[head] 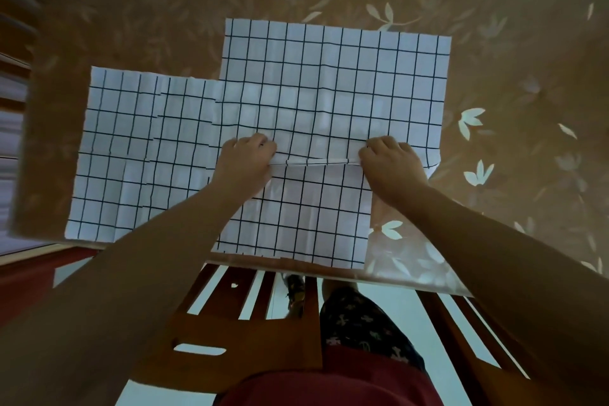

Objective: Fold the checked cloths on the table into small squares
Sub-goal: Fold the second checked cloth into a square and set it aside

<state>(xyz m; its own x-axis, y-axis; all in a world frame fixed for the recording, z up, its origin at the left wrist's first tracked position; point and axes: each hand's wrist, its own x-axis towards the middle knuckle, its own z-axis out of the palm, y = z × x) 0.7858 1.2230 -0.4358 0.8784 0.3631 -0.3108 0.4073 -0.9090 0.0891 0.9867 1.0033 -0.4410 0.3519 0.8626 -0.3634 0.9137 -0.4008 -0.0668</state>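
Several white cloths with a black grid overlap on the table. The top checked cloth (333, 82) lies flat at the centre and far right. Another checked cloth (125, 155) spreads to the left, and a third (303, 217) reaches the near table edge. My left hand (245, 163) and my right hand (392, 165) both pinch the near edge of the top cloth, lifting a thin fold (316, 161) of it between them. The fingers of both hands are curled round that edge.
The table (494, 59) carries a brown covering with pale leaf prints. Its near edge runs just below the cloths. A wooden chair (237, 323) stands under that edge by my legs. Slatted furniture shows at the far left.
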